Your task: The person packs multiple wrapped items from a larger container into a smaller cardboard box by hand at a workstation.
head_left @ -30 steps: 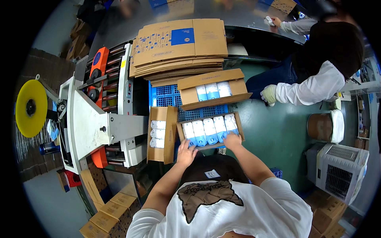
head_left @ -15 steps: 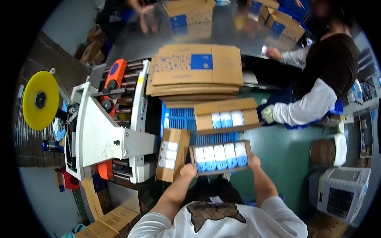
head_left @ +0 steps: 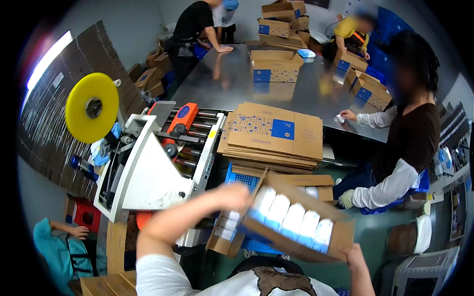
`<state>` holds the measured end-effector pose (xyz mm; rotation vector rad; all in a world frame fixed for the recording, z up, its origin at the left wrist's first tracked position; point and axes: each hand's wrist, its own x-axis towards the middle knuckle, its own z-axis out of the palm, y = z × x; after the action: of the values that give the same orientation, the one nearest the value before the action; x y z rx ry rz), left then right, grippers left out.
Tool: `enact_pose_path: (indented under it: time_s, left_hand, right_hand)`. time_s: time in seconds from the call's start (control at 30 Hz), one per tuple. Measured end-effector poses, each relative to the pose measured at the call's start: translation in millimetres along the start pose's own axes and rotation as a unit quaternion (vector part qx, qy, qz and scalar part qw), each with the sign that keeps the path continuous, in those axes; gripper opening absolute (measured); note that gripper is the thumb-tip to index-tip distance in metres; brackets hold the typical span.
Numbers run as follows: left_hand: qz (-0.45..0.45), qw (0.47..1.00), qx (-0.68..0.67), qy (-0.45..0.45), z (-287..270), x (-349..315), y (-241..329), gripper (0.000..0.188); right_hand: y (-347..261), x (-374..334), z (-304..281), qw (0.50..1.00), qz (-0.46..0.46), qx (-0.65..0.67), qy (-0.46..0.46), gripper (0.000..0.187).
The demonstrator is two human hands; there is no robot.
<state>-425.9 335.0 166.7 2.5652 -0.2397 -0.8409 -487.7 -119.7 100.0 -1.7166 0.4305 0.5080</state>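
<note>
Between my two hands hangs an open cardboard box [head_left: 344, 238] with a row of several white and blue packs [head_left: 292, 220] in it. It is tilted, its left end raised and its right end lower. My left hand [head_left: 233, 196] grips the left end, blurred by motion. The fingers of my right hand [head_left: 354, 257] are closed on the lower right corner. Below my left forearm stands another open carton [head_left: 233, 247] with white packs. A third carton [head_left: 321, 180], partly hidden behind the held box, stands beyond it.
Flattened cartons [head_left: 306, 140] lie stacked ahead on a blue crate [head_left: 245, 178]. A white tape machine [head_left: 153, 185] with a yellow tape roll [head_left: 92, 107] stands left. Co-workers stand around the metal table [head_left: 217, 93], one close at the right [head_left: 412, 130].
The held box has been raised and tilted, its left end going up with my left hand. The view has shifted upward, showing more of the table and the people beyond.
</note>
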Motion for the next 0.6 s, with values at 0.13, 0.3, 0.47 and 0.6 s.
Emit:
enact_pose_path:
  time_s: [0.13,0.3,0.47,0.6]
  left_hand:
    - [0.006,0.989,0.128,0.076,-135,50,-24,0.044]
    - [-0.165,0.810,0.026,0.562,-241,77,-35,0.025]
    - [0.048,0.809,-0.209,0.547,-126,78,-25,0.025]
    - [0.037,0.904,-0.155,0.396,126,-22,-56,0.023]
  right_hand:
    - [-95,31,28,0.990,-0.047,0.122,-0.054,0.034]
    - [-173,176,131,0.942,-0.054,0.287,-0.169,0.037]
    - [-208,340,233,0.959,-0.024,0.260,-0.106,0.039]
    - [-231,381,327,0.978,-0.069,0.167,-0.107,0.029]
